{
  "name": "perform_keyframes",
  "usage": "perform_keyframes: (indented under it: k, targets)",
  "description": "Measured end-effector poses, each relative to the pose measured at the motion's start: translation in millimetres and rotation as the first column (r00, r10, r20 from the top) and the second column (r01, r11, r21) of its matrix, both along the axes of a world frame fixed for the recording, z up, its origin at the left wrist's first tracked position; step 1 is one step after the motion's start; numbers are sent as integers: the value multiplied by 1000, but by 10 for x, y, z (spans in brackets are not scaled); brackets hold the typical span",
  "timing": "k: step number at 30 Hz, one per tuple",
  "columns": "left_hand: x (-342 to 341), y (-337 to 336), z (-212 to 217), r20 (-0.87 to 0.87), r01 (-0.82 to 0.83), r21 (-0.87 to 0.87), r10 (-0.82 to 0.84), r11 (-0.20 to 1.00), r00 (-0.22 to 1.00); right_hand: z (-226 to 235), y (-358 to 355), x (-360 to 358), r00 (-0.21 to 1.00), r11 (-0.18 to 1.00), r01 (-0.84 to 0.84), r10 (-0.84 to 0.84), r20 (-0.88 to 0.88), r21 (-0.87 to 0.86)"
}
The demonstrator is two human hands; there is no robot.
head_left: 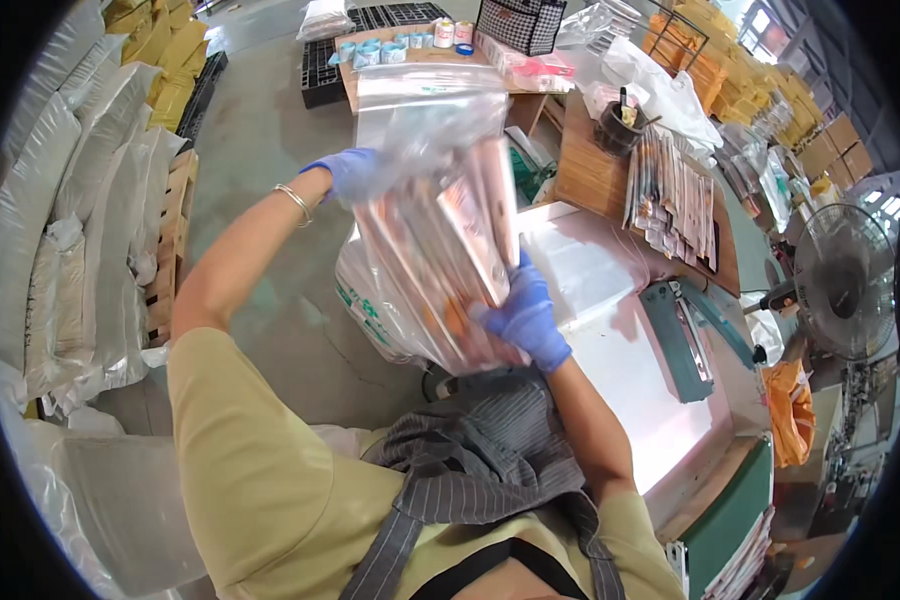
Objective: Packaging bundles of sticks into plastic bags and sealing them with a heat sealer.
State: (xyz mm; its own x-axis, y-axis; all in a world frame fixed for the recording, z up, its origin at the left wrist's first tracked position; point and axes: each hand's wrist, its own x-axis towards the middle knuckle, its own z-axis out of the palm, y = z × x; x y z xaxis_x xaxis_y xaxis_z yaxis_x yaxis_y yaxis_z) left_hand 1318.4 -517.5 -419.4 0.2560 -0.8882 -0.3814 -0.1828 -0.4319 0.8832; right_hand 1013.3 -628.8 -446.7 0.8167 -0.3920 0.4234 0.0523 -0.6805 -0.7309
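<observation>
Blue-gloved left hand (pixel 350 172) and right hand (pixel 526 318) grip one clear bag (pixel 435 125) of packets (pixel 450 250).

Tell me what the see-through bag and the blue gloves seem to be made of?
The clear bag looks like thin glossy plastic film: it is transparent, creased and catches glare. The blue gloves on the left hand and right hand look like thin matte rubber, perhaps nitrile; they cling tightly and wrinkle.
</observation>
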Motion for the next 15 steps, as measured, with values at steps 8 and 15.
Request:
perform_keyframes:
  k: [8, 15]
  targets:
    - [-519, 337, 199, 793, 140, 53, -127, 989, 596, 132, -480, 26, 860, 987, 1, -82, -504, -160]
    - [-404, -90, 36, 844, 7, 270, -240, 963, 479, 291, -240, 58, 854, 950, -42, -127, -504, -311]
